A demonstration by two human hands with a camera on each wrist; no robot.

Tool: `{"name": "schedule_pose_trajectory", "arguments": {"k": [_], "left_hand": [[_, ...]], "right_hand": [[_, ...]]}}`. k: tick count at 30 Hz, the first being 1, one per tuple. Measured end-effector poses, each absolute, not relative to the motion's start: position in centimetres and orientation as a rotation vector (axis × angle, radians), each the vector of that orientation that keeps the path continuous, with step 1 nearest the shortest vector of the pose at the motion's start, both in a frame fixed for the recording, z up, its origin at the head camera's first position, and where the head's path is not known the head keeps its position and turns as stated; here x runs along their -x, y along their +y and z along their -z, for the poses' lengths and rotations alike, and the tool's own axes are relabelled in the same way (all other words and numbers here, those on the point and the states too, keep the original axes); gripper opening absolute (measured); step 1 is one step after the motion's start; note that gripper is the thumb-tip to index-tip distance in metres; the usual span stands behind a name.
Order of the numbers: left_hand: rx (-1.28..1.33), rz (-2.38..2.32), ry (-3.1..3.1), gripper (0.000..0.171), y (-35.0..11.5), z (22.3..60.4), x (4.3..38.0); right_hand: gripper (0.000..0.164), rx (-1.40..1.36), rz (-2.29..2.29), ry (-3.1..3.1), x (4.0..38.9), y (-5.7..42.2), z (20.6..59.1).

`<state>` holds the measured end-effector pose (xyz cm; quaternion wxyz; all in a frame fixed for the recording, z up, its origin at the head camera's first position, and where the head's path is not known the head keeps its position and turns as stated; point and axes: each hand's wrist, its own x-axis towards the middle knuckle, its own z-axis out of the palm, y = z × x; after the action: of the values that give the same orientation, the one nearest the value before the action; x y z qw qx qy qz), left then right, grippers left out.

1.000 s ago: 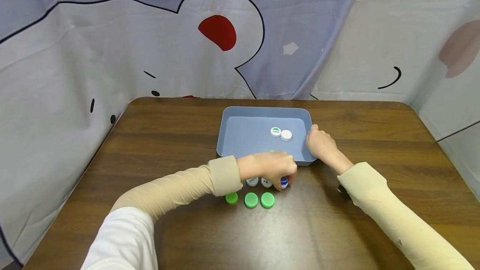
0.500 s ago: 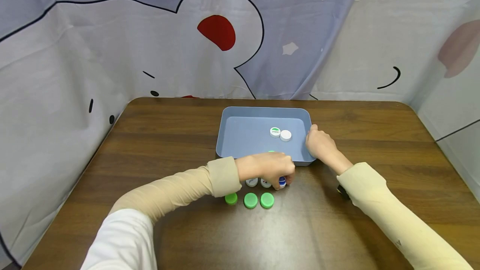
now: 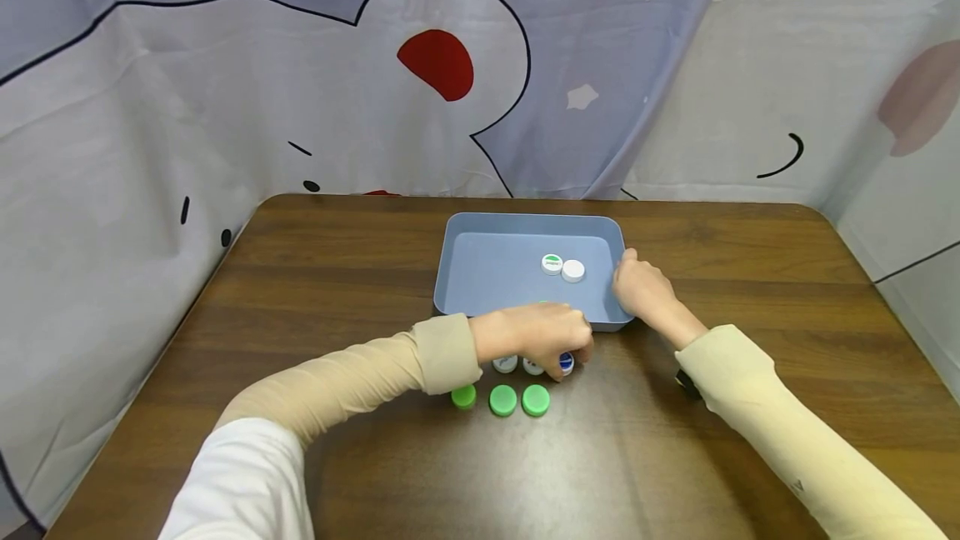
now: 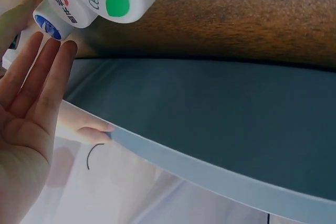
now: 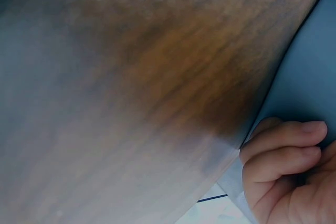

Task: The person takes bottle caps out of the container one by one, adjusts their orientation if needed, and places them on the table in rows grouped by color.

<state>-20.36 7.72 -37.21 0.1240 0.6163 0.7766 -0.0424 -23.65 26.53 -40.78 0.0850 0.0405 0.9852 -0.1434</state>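
My left hand [image 3: 536, 333] reaches over a row of white bottle caps in front of the tray. Its thumb and fingers pinch the blue-printed bottle cap [image 3: 566, 362] at the row's right end. In the left wrist view, the fingertips meet the edge of that cap [image 4: 48, 25], beside a white cap with dark lettering [image 4: 73, 10]. Curled fingers of my right hand [image 3: 642, 286] hold the right rim of the blue-grey tray [image 3: 487, 265]. In the right wrist view, the fingers [image 5: 283, 158] bend against the tray wall [image 5: 310, 72]; the thumb is hidden.
Inside the tray lie a white cap with green print [image 3: 552, 263] and a plain white one [image 3: 573, 271]. Nearer me, three green caps [image 3: 502, 400] form a row on the wooden table [image 3: 360, 273]. A printed curtain [image 3: 225, 107] hangs behind.
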Motion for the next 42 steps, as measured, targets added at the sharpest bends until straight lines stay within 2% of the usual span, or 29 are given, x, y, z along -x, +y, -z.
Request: {"name": "schedule_pose_trajectory", "arguments": {"k": [19,30,42], "left_hand": [[-1.789,-0.006,2.311,0.034,7.5,35.1,21.2],[-1.731,0.008,2.421,0.036,7.1,33.3,23.2],[-1.631,-0.095,2.451,0.036,6.3,33.5,26.1]], "right_hand": [[0.034,-0.145,0.424,2.931,23.7,26.7,40.6],[0.034,-0.119,0.438,2.923,23.7,26.7,40.7],[0.033,-0.114,0.436,2.931,23.6,26.5,40.7]]}}
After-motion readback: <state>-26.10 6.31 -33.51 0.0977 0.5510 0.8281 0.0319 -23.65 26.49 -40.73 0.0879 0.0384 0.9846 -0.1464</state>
